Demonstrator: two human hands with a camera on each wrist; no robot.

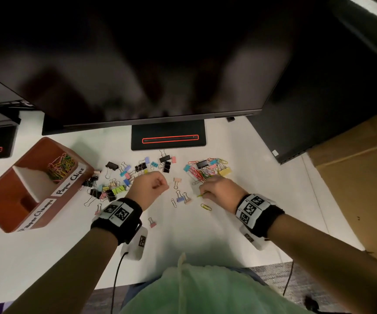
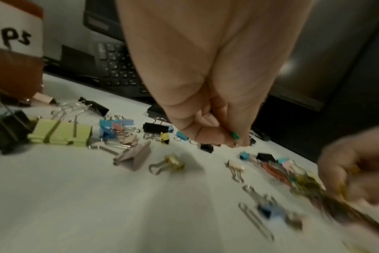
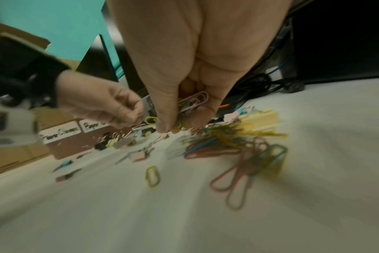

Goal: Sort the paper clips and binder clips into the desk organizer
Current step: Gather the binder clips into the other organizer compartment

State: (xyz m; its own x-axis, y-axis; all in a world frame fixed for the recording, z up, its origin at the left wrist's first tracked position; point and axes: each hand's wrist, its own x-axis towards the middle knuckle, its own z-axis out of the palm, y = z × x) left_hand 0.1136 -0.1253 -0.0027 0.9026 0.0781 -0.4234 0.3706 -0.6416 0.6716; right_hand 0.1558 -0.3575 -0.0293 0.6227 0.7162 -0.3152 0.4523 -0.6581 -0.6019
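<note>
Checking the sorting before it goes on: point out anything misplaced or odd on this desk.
Nothing looks damaged. The organizer holds paper clips only in its "Paper Clips" section; the "Paper Clamps" section looks empty. Binder clips and the paper clip pile lie loose and mixed on the desk.

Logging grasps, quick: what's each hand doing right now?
Left hand: fingers pinch a small green clip; type unclear.
Right hand: fingers curled round a bunch of paper clips.
</note>
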